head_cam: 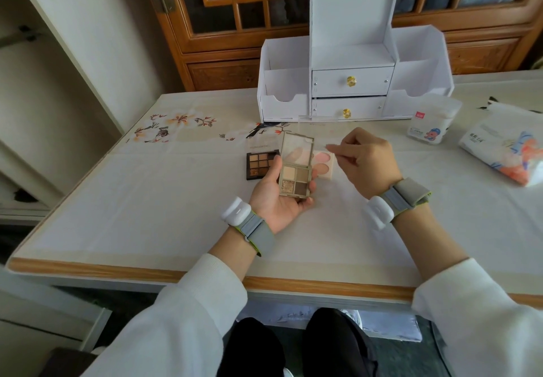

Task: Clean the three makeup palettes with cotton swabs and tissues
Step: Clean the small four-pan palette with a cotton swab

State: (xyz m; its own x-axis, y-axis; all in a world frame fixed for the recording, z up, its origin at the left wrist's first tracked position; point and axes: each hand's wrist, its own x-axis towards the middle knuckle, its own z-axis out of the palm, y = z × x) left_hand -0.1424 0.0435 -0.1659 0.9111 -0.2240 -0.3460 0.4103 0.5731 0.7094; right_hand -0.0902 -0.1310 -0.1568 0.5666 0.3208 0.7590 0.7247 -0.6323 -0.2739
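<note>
Our left hand (279, 200) lies palm up just above the table, fingers and thumb curled round the four-pan palette (295, 177), which is open with its lid tilted up and away from us; our right hand (365, 163) is beside it, thumb and fingers pinching a cotton swab (333, 150) whose tip points left toward the raised lid, though we cannot tell whether it touches; just behind the held palette, on the table (147, 200), a dark nine-pan palette (261, 166) lies open to the left and a pink palette (322, 166) to the right, partly hidden by our hands; farther right stand a pack of cotton swabs (430, 122) and, near the edge, a pack of tissues (505, 153); at the back of the table stands a white organiser (352, 83) with two gold-knobbed drawers.
</note>
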